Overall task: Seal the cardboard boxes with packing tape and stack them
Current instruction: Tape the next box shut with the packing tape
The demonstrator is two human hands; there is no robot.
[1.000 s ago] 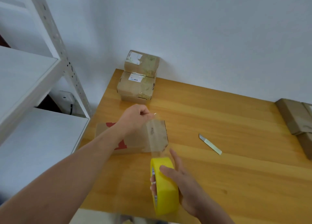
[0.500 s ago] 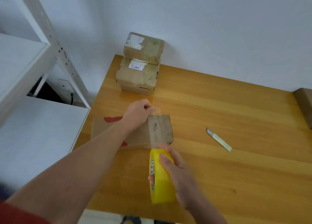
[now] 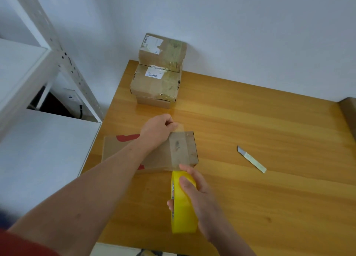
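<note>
Standing at the left is a white shelf (image 3: 48, 63). Beside it, on the wooden table (image 3: 269, 198), lies a flat cardboard box (image 3: 123, 151), with two taped boxes (image 3: 158, 78) stacked behind it by the wall. The left hand (image 3: 157, 129) pinches the end of a clear tape strip (image 3: 178, 147) stretched over the flat box's right end. The right hand (image 3: 200, 196) grips the yellow tape roll (image 3: 184, 203) just in front of it. A blade (image 3: 251, 159) lies further right.

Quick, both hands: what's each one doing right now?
Left hand: pinching the free tape end over the box.
Right hand: gripping the yellow tape roll.
</note>
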